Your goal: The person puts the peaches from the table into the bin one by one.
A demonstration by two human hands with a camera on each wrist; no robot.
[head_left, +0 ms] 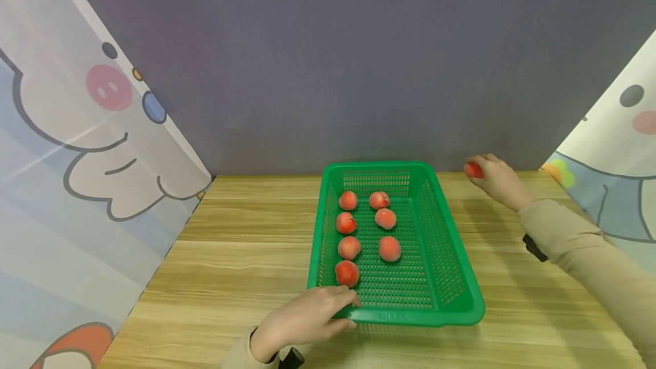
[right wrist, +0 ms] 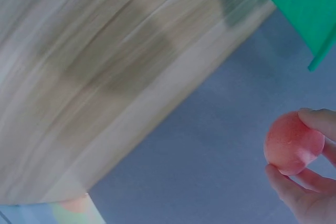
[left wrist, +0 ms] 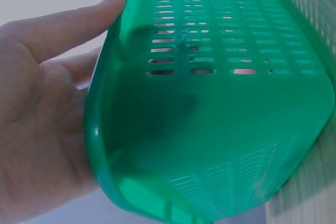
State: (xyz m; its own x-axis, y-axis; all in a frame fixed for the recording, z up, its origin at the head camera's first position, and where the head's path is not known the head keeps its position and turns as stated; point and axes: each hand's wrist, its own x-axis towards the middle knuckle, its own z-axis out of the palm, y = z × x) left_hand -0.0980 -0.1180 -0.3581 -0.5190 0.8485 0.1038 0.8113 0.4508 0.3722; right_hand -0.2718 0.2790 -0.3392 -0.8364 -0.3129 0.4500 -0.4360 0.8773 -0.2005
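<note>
A green plastic basket (head_left: pixel 463 278) stands on the wooden table with several peaches inside. They form a column along its left side, with three more, including one peach (head_left: pixel 390 249), in the middle. My left hand (head_left: pixel 310 318) grips the rim at the near left corner; in the left wrist view the thumb and fingers (left wrist: pixel 79 30) lie about the basket's rim (left wrist: pixel 94 129). Beyond the basket's right side, my right hand (head_left: pixel 499 180) holds a peach (right wrist: pixel 294 143) above the table, between thumb and fingers in the right wrist view.
The wooden table (head_left: pixel 241 244) runs back to a grey wall (head_left: pixel 328 61). Panels printed with cartoon animals flank it, a left panel (head_left: pixel 46 187) and a right panel (head_left: pixel 615 152). A dark band (head_left: pixel 535 247) shows at my right wrist.
</note>
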